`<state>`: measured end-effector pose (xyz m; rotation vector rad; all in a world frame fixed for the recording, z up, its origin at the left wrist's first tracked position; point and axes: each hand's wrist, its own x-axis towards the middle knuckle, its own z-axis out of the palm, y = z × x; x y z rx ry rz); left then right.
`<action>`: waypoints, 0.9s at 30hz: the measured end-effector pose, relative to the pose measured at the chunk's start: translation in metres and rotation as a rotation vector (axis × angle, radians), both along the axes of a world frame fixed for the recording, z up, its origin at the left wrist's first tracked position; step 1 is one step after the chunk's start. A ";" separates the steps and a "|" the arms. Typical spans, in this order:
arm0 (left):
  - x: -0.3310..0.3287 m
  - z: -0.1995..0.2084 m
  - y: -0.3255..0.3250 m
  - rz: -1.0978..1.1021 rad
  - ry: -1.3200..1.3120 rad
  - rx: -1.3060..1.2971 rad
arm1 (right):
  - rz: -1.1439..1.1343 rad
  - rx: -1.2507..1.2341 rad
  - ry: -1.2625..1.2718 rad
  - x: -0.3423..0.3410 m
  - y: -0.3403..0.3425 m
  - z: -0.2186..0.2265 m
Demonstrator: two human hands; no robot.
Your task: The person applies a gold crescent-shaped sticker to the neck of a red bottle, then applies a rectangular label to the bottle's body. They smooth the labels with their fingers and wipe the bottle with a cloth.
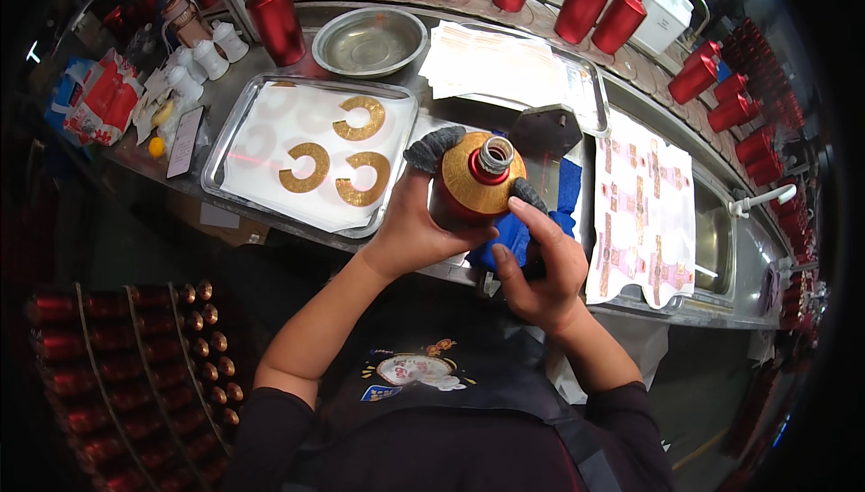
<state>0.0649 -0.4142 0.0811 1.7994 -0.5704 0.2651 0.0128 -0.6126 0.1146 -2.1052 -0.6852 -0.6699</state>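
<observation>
A red metallic bottle [461,205] with a bare threaded neck [496,157] stands tilted between my hands. Around its shoulder lies a gold, ring-like label [470,177]. My left hand [416,229] is wrapped about the bottle's left side, black covers on its fingertips. On the right edge of the gold label press the fingers of my right hand [550,268], one with a black cover; its thumb is bent below. Beneath the bottle are a blue cloth [515,238] and a dark metal bracket [548,133].
To the left, a metal tray [216,164] holds white sheets with C-shaped gold labels [360,119]. Behind are a metal bowl [369,40], a paper stack [494,61] and a row of red bottles [582,7]. Printed sheets [641,213] lie right, beside a sink [714,244]. Racked bottles [117,348] fill the lower left.
</observation>
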 end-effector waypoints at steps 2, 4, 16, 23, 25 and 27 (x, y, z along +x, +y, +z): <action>0.001 0.000 -0.005 0.059 -0.066 -0.003 | -0.010 -0.044 -0.035 0.001 0.001 0.000; -0.006 -0.003 -0.015 0.165 -0.126 -0.004 | -0.006 -0.079 -0.028 -0.001 0.003 0.002; 0.009 -0.012 -0.013 -0.111 0.078 -0.172 | 0.045 -0.175 -0.070 0.003 0.007 0.012; 0.002 -0.014 -0.029 0.161 -0.113 -0.095 | 0.038 -0.361 -0.077 0.004 0.018 0.022; 0.003 -0.016 -0.033 0.236 -0.151 -0.057 | 0.011 -0.420 -0.063 0.004 0.025 0.025; 0.003 -0.017 -0.036 0.311 -0.174 -0.042 | -0.008 -0.442 -0.067 0.003 0.033 0.026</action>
